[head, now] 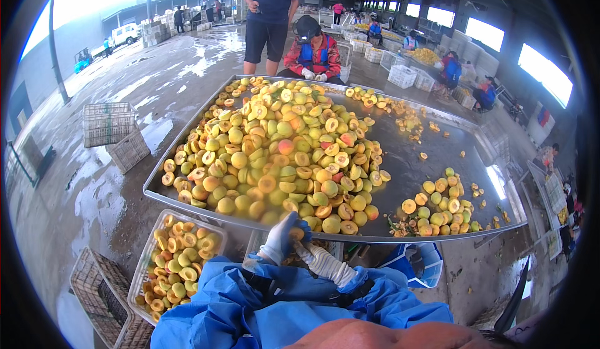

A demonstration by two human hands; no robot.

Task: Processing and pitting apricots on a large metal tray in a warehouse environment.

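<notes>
My left hand [281,240], in a white glove with a blue coating, grips a cut peach half [296,234] at the near edge of the metal table. Close against it is my right hand [324,261], in a striped white knit glove, its fingers curled near the fruit. Whether a small tool sits in those fingers is hidden. Just past my hands, a large heap of yellow-green peach halves [300,156] covers the left and middle of the steel-topped table [398,154]. Many halves show brown hollows on the cut face.
A smaller peach pile [443,208] lies at the table's right. A white crate of halves [176,264] stands at my left, beside crates [101,297]. A blue container [417,264] is below the table. Across sits a gloved co-worker [314,53]; another person [269,20] stands nearby.
</notes>
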